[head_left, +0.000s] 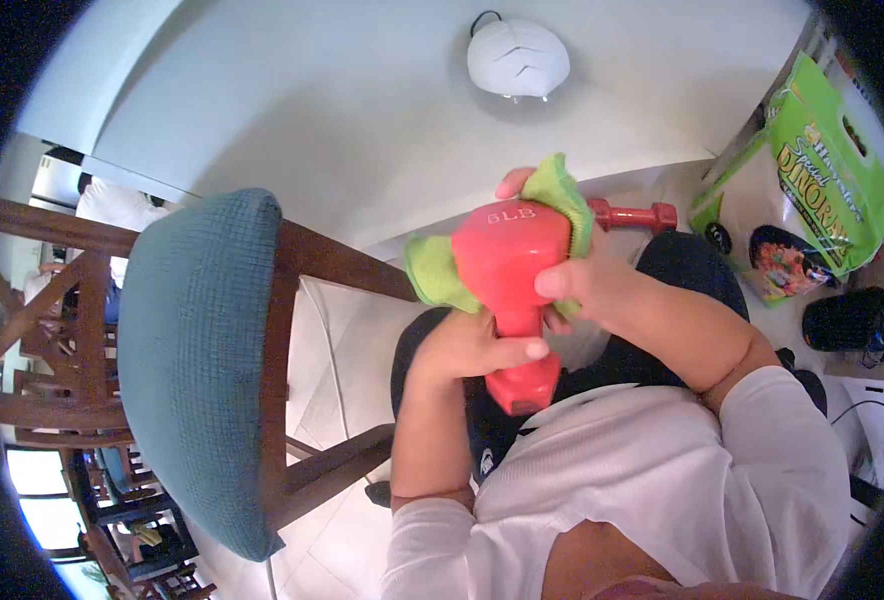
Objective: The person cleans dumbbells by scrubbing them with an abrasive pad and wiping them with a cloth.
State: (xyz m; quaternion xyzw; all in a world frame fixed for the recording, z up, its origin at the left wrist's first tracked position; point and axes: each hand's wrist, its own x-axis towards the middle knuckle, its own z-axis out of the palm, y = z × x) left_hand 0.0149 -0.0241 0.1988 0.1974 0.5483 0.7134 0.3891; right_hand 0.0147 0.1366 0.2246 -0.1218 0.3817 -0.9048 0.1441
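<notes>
A red dumbbell (512, 245), marked 5LB, is being held up at the centre of the scene, over the dark-clad lap (697, 275). The marked head is being kept at the far end, the other head at the near end.

Left hand (459, 348): the handle is being gripped, with the thumb being laid across it; the fingers are being curled behind and largely hidden, so how tightly they are being closed cannot be told.

Right hand (594, 285): the marked head is being clasped from the right, partly through a green cloth (560, 195). The thumb is being rested on the red face, and fingertips are being shown beyond the cloth at the far side. The cloth is also being seen sticking out to the left of the head.

Surroundings: a second dumbbell (637, 216) is being supported by the floor (362, 370), far and right of the held one. Further right, a green bag (812, 180) printed "Special Dinorado" is being seen. A chair (197, 370) with a teal cushion is being viewed at left, and a white domed device (518, 60) at the far side.
</notes>
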